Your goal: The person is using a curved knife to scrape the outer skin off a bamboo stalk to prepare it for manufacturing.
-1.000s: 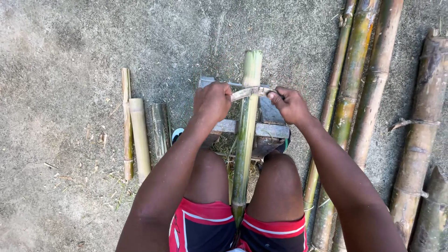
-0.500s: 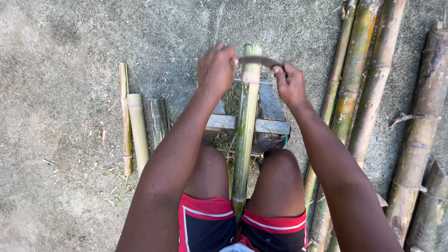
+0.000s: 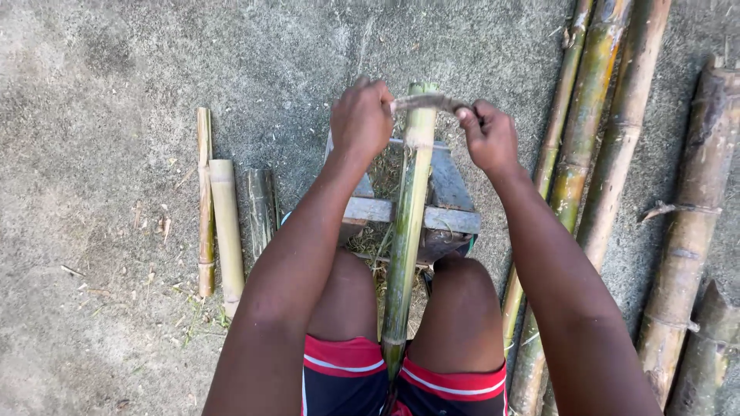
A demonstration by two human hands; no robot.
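A green bamboo pole (image 3: 407, 231) runs away from me between my knees, resting on a low wooden stand (image 3: 451, 219). Across the pole's far end lies a curved metal blade (image 3: 428, 101). My left hand (image 3: 361, 121) grips the blade's left end and my right hand (image 3: 487, 137) grips its right end. Both fists are closed, one on each side of the pole.
Short cut bamboo pieces (image 3: 226, 231) lie on the concrete ground (image 3: 100, 115) to my left. Several long bamboo poles (image 3: 609, 154) lie side by side on my right, with thicker brown ones (image 3: 694, 223) beyond them.
Both hands have slid the blade away from me along the pole, from over the stand to the pole's far end.
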